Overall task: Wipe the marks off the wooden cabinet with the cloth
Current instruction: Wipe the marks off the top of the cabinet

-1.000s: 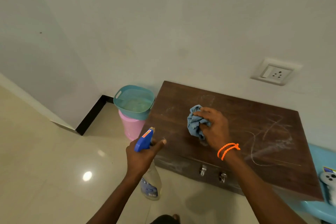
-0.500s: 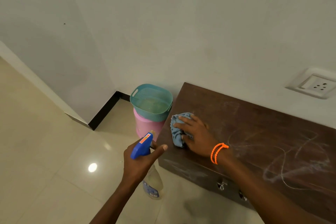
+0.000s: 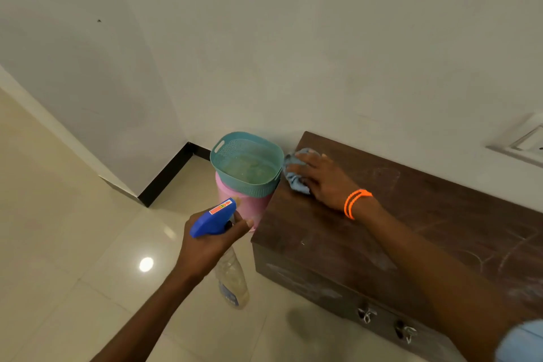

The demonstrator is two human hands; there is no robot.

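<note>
Cabinet top (image 3: 411, 229) runs left-right; right hand (image 3: 323, 178) presses bunched cloth (image 3: 295, 179), grip seemingly closed.

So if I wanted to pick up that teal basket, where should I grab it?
Grab the teal basket by the slot handle in its rim, coming from the left, floor side. The right hand and cabinet crowd its other side, and it's perched on the pink bin, so lift straight up.
</note>
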